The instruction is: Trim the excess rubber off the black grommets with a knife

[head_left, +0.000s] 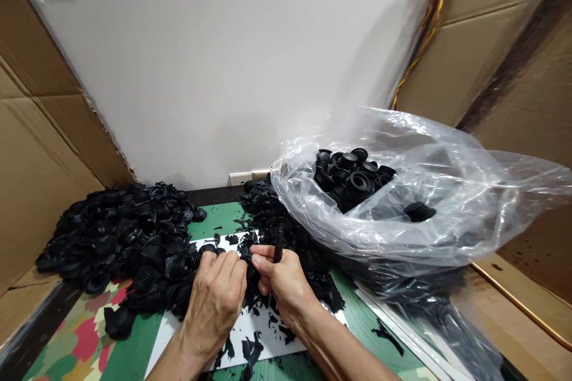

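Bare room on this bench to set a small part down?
Best: patterned surface at lower left, between black pile and green strip. Smaller, lightly littered: green patch behind the white sheet, between that pile and the scrap heap. Crowded: the sheet itself, with left hand, right hand and trimmings over it.

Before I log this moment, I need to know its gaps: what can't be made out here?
Head view: black piece between left hand and right hand, mostly covered by both.
Head view: tip of the black tool, indistinct against dark scraps.
Head view: what lies lowest in the clear bag, behind its folds.
Head view: forearms, cut off by the bottom edge.
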The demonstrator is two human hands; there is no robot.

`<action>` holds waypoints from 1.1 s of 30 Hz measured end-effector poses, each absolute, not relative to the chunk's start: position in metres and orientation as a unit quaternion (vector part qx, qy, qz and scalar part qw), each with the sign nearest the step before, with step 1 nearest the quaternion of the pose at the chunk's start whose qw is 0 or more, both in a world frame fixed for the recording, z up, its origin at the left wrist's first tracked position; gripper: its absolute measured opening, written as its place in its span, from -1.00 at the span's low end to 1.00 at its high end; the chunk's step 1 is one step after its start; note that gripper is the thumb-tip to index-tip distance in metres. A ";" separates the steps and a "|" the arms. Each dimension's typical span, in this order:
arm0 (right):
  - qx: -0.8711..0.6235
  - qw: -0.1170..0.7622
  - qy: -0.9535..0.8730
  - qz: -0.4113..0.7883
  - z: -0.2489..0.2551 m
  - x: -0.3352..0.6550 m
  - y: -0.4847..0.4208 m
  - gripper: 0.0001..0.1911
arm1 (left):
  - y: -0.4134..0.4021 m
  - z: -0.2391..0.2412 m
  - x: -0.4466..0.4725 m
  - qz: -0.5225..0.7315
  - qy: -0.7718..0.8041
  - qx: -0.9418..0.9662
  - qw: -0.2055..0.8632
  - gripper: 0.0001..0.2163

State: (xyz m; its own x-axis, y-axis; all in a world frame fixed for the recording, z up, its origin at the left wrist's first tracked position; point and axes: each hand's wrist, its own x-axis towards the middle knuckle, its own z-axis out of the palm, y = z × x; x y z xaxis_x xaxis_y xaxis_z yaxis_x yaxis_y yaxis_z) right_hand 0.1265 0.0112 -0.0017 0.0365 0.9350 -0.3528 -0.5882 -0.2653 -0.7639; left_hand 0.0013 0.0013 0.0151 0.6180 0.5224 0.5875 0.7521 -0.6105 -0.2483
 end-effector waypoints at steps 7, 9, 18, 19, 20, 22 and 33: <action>-0.461 0.570 -0.249 0.633 -0.001 0.127 0.009 -0.76 | 0.001 0.005 0.006 -0.226 -0.378 -0.853 0.279 -0.71; -0.463 0.570 -0.259 0.627 -0.001 0.128 0.010 -0.76 | 0.002 0.006 0.006 -0.244 -0.387 -0.846 0.276 -0.72; -0.480 0.561 -0.233 0.633 -0.003 0.132 0.016 -0.83 | 0.009 0.017 -0.015 -0.442 -0.536 -0.712 -0.098 -0.78; -0.481 0.561 -0.234 0.632 -0.003 0.131 0.015 -0.83 | 0.009 0.017 -0.016 -0.450 -0.541 -0.698 -0.133 -0.74; -0.484 0.561 -0.235 0.630 -0.002 0.131 0.015 -0.83 | 0.009 0.018 -0.017 -0.456 -0.544 -0.685 -0.164 -0.70; -0.491 0.559 -0.240 0.624 -0.001 0.130 0.014 -0.83 | 0.009 0.018 -0.017 -0.475 -0.543 -0.661 -0.209 -0.66; -0.498 0.548 -0.247 0.625 0.007 0.130 0.013 -0.83 | 0.014 0.022 -0.010 -0.505 -0.576 -0.513 -0.387 -0.80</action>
